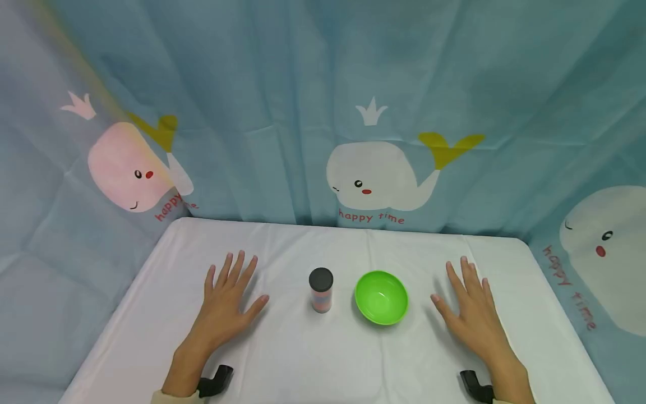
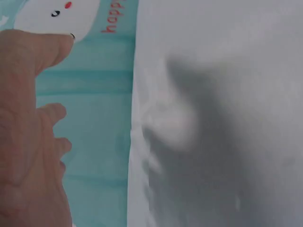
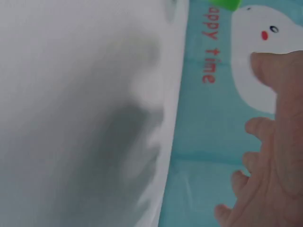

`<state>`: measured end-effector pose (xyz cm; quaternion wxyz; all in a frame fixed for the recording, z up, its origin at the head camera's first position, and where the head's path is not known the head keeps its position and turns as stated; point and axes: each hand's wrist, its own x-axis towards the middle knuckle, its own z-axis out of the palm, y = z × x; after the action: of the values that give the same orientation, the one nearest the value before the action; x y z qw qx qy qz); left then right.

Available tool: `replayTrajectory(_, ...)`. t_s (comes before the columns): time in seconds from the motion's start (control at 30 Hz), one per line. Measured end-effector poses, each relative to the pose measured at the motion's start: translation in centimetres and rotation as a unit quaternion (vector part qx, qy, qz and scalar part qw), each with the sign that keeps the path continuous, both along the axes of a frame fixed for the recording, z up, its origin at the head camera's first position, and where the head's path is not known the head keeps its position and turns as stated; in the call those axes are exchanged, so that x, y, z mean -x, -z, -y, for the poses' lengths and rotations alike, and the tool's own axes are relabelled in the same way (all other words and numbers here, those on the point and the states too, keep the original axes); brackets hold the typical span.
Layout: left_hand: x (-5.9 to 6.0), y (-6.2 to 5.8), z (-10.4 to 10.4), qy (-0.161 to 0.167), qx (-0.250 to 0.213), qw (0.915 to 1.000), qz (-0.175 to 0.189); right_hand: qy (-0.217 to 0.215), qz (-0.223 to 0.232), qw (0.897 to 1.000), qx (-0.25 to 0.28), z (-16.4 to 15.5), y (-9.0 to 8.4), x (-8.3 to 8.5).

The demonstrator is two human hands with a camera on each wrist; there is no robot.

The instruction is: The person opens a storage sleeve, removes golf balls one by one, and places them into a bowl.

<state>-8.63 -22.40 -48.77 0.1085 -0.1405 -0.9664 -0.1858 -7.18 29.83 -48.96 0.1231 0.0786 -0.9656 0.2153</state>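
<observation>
From the head view, my left hand [image 1: 227, 303] lies flat on the white-clothed table [image 1: 323, 359], fingers straight and a little spread, holding nothing. My right hand [image 1: 469, 311] lies flat the same way on the right side, also holding nothing. Between them, well apart from both, stand a small cylindrical jar with a black lid and pink and blue layers inside [image 1: 321, 290] and, just to its right, a round bright green plastic bowl [image 1: 381, 297]. The two are close, but I cannot tell whether they touch. The jar stands upright and nearer my left hand; the bowl is nearer my right. Behind the table hangs a blue whale-print curtain [image 1: 373, 112].

In the left wrist view, my left hand [image 2: 28, 132] fills the left edge with its fingers extended, and nothing is in its grip. The white cloth is blurred beside it, with the curtain beyond.

In the right wrist view, my right hand [image 3: 274, 156] shows at the right edge, its fingers likewise straight and unoccupied. A sliver of the green bowl [image 3: 226, 4] peeks in at the top.

As I judge it, the way to do this well is to keep both palms settled and level, reach for the jar low on its body so it stays upright, and keep clear of the bowl's rim.
</observation>
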Motion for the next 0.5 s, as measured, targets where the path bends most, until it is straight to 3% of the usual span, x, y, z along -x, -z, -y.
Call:
replayTrajectory(0.3, 0.7, -0.2, -3.3, 0.078, -0.091, 0.9928, 0.007, -0.025, -0.019, 0.998, 0.051, 2.3, -2.0, 0.1)
replayTrajectory(0.5, 0.3, -0.9, -5.1, 0.086, -0.165, 0.9813, 0.050, -0.041, -0.017, 0.996, 0.076, 4.9, -3.6, 0.4)
